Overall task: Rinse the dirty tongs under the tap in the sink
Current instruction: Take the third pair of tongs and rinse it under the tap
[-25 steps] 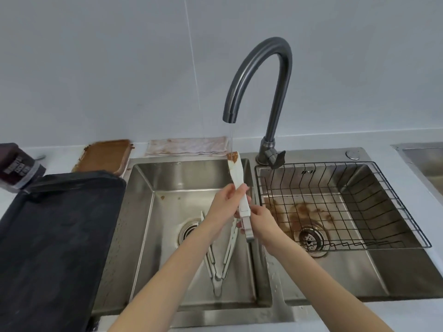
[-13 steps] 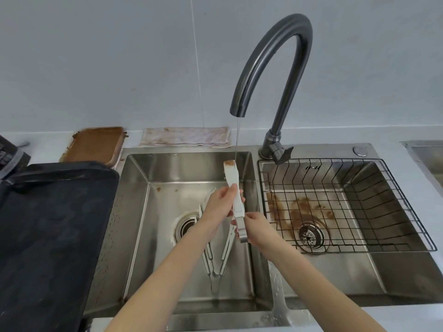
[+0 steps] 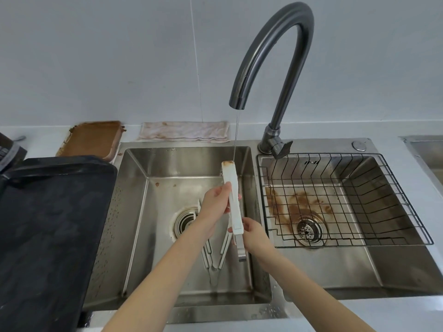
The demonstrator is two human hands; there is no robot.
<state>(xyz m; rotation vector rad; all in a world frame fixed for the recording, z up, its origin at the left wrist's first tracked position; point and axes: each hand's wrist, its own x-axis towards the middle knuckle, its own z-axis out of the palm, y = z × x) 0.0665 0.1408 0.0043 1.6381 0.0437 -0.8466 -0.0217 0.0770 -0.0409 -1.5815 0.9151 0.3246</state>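
White tongs stand nearly upright over the left sink basin, their brown-stained tip right under a thin stream of water from the dark curved tap. My left hand grips the tongs at the middle. My right hand holds their lower metal end. A second pair of metal tongs lies on the basin floor beside the drain, partly hidden by my left arm.
A wire rack sits in the right basin over brown stains and a drain. A black tray lies on the left counter. Behind it are a brown-soiled dish and a stained cloth.
The brown residue on the tongs' tip has shrunk. The water stream has thinned. The camera has moved closer to the sink, and both hands keep their grip.
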